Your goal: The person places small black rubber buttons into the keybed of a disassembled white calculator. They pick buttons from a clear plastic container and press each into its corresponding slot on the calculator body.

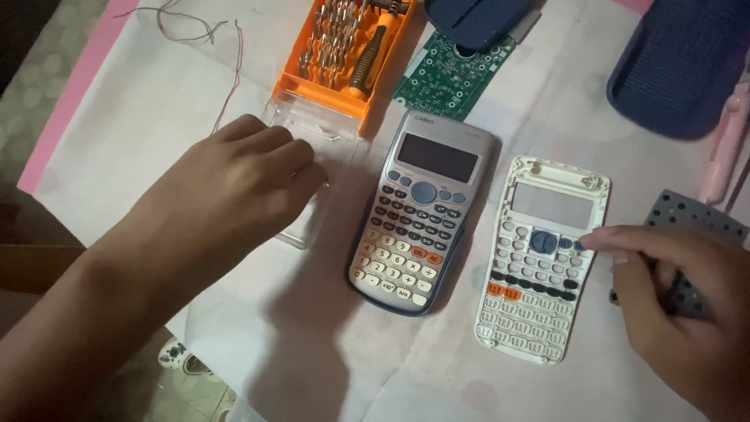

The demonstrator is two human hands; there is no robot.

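1. Resting palm-down, the left hand (234,184) lies with its fingers loosely curled on a clear plastic lid (312,180) at the left of the table (141,133); it grips nothing that can be seen.
2. That lid lies just in front of an orange tool case (344,55) holding rows of metal bits and a screwdriver with a black and orange handle (367,59).
3. The right hand (680,305) is half closed, its forefinger stretched out so the tip touches the key area of a white calculator shell (539,262). Whether the curled fingers hold anything cannot be told.
4. The shell lies flat with an empty screen window, a few blue, black and orange keys in place, and bare slots along its lower rows.
5. A whole grey calculator (418,211) lies between the two hands, just left of the shell, tilted slightly.
6. A green circuit board (449,78) lies beyond the grey calculator, beside the tool case.
7. A grey perforated mat (695,215) shows beside the right hand, partly covered by it.
8. Thin wire (211,47) curls at the top left.
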